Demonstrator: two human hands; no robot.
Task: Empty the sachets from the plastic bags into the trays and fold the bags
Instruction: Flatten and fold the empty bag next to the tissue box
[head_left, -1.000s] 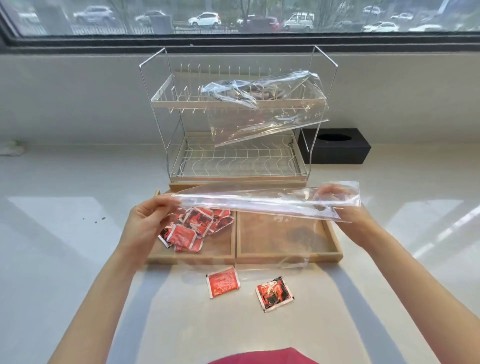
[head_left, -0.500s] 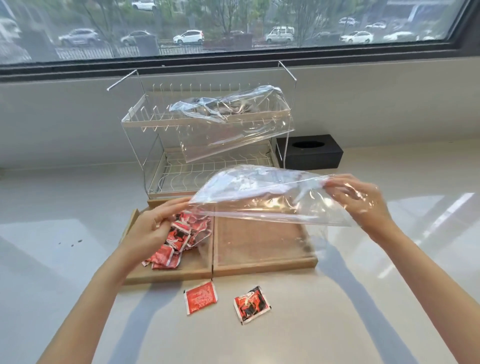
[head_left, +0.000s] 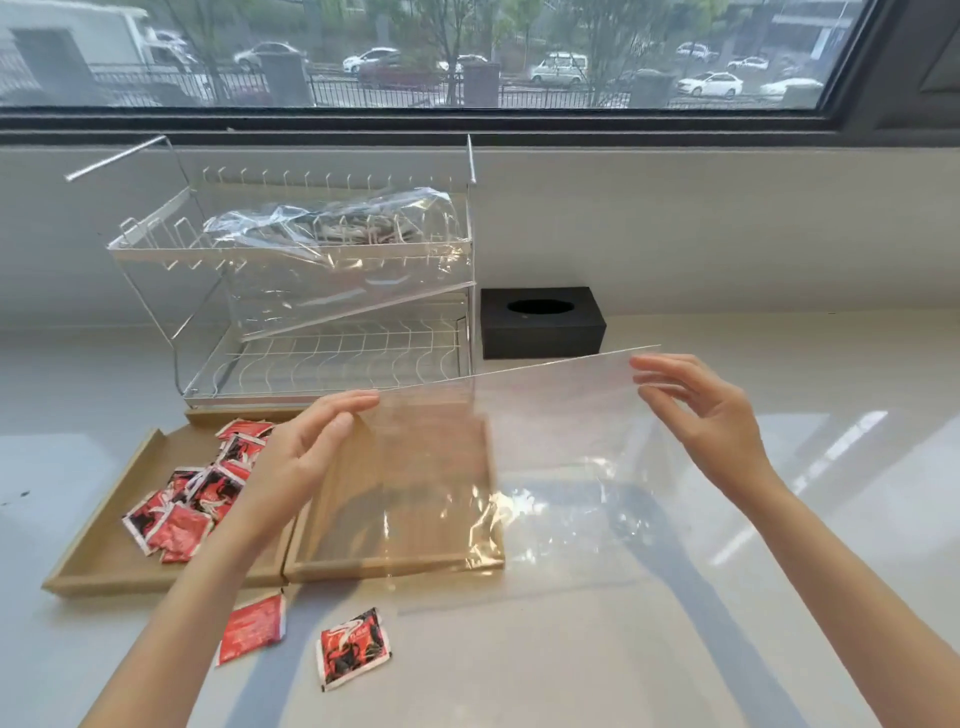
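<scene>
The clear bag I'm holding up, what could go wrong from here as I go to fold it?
1. The clear bag hangs over the right tray, so its lower edge could catch there.
2. Two loose sachets lie on the counter outside the trays and could be forgotten.
3. The left hand and right hand hold only the top corners, so the thin film may slip.
</scene>
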